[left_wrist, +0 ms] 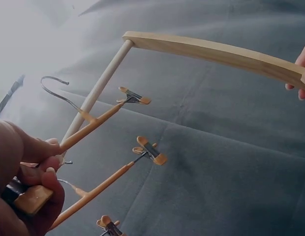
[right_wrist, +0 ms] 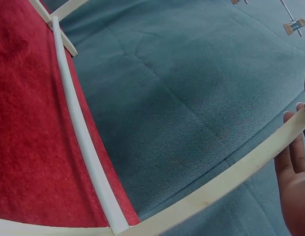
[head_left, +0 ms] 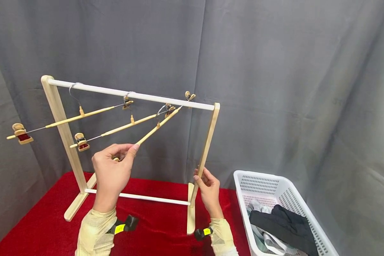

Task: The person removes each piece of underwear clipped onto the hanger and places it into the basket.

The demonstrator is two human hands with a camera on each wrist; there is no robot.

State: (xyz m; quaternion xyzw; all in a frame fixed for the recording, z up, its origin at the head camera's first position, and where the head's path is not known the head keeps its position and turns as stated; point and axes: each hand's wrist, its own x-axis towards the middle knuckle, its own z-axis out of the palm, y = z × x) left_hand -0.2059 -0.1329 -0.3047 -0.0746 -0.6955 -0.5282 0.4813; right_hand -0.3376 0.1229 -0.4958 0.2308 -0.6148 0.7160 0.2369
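In the head view my left hand [head_left: 112, 172] pinches the near end of a wooden clip hanger [head_left: 150, 133] between thumb and fingers, one clip tucked in the palm. The hanger slants away under the white top bar [head_left: 105, 89] of a wooden rack. Seen from the left wrist, its metal hook [left_wrist: 56, 93] curls out beside the bar, open end visible. Two more clip hangers, one outer [head_left: 96, 112] and one middle [head_left: 118, 129], hang from the bar to the left. My right hand [head_left: 210, 192] grips the rack's right post [head_left: 208, 142], thumb in front.
The rack stands on a red cloth [head_left: 147, 227], with a white lower rail [head_left: 156, 198] between its feet. To the right, a white plastic basket [head_left: 259, 174] contains a black garment [head_left: 284, 224] and lighter clothes. A grey curtain [head_left: 268, 89] hangs behind everything.
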